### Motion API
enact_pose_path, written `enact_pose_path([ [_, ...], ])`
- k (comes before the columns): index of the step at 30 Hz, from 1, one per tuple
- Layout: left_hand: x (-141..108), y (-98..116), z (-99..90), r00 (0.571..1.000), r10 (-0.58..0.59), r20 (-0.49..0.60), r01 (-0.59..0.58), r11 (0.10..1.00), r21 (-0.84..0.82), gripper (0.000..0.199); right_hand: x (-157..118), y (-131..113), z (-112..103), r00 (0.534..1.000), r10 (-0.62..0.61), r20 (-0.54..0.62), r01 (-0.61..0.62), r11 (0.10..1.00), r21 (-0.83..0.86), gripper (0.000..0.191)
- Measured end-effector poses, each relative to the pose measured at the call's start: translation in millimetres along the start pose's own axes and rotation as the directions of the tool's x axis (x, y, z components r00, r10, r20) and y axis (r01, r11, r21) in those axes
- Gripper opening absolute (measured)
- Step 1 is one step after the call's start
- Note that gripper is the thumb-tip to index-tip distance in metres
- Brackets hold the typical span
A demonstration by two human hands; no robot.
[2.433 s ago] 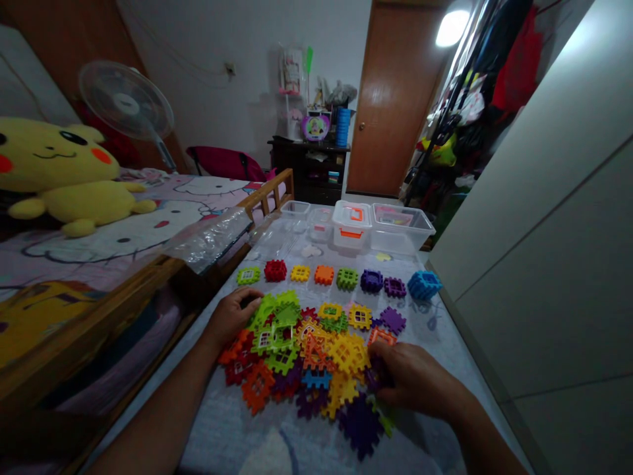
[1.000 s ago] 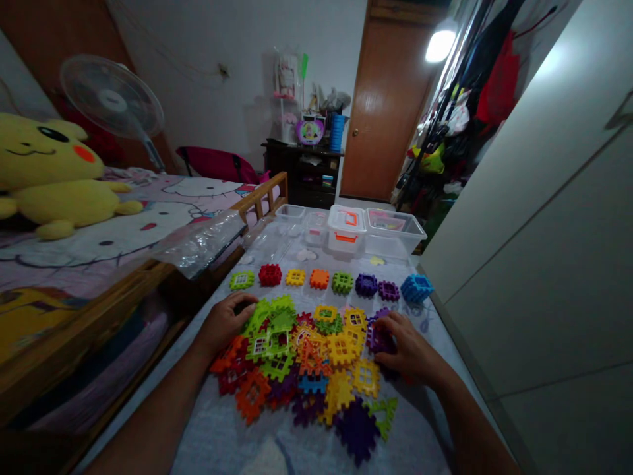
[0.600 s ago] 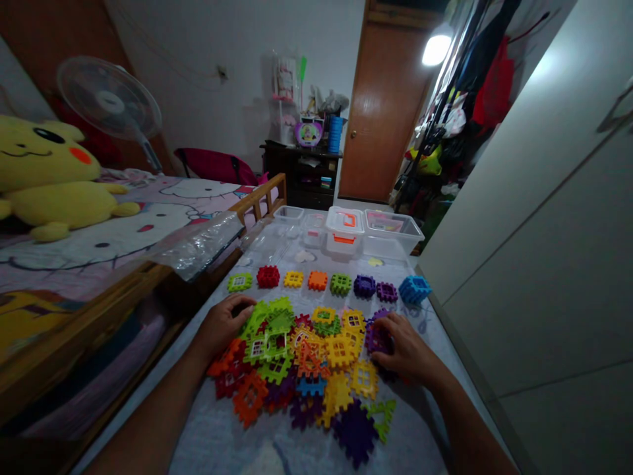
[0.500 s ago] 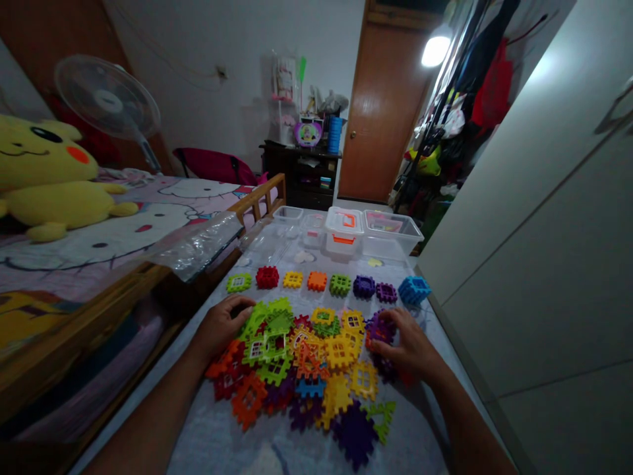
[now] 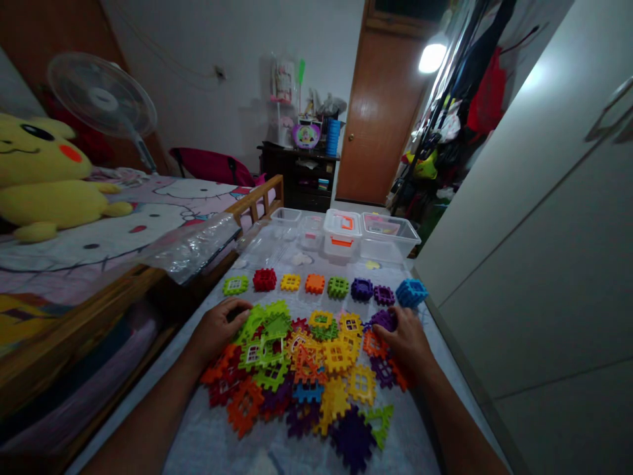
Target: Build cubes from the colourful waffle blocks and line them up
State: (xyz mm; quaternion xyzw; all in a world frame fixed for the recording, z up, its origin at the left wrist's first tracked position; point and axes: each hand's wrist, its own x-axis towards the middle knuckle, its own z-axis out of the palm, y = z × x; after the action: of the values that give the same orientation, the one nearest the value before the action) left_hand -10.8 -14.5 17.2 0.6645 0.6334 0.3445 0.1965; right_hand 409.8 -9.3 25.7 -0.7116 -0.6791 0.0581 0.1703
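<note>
The head camera looks forward and down, plastic pieces [image 5: 337,356] near, door [image 5: 376,119] farther off.

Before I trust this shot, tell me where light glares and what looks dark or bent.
Head view: the lamp burns out to white, with glare on the cabinet and plastic wrap; head view: the stand sinks into darkness; head view: upright edges lean, likely from a wide lens; head view: the pieces stay readable, teeth included.
</note>
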Motion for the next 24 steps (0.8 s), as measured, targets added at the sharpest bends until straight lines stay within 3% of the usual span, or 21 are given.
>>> enact_pose_path([
  [4,-0.2,1.7,-0.2,1.000,0.007,-0.014,-0.006,1.000,0.007,0.035,0.7,-3.2,1.4,1.000,0.005,0.012,-0.004,0.998,-0.069,0.056],
  [9,0.2,0.4,0.9,1.000,0.018,-0.025,-0.017,1.000,0.022,0.034,1.9,-1.7,-0.8,1.000,0.002,0.007,-0.002,0.999,-0.051,0.049],
  [17,0.5,0.3,0.3,0.999,0.031,-0.024,-0.030,0.999,0.026,0.034,2.9,20.8,-3.6,1.000,-0.009,-0.018,0.008,0.999,-0.032,0.052],
  [24,0.1,0.4,-0.1,0.999,0.025,-0.023,-0.024,0.999,0.040,0.035,8.8,39.8,-8.4,0.996,0.065,-0.066,-0.054,0.985,0.162,0.045],
])
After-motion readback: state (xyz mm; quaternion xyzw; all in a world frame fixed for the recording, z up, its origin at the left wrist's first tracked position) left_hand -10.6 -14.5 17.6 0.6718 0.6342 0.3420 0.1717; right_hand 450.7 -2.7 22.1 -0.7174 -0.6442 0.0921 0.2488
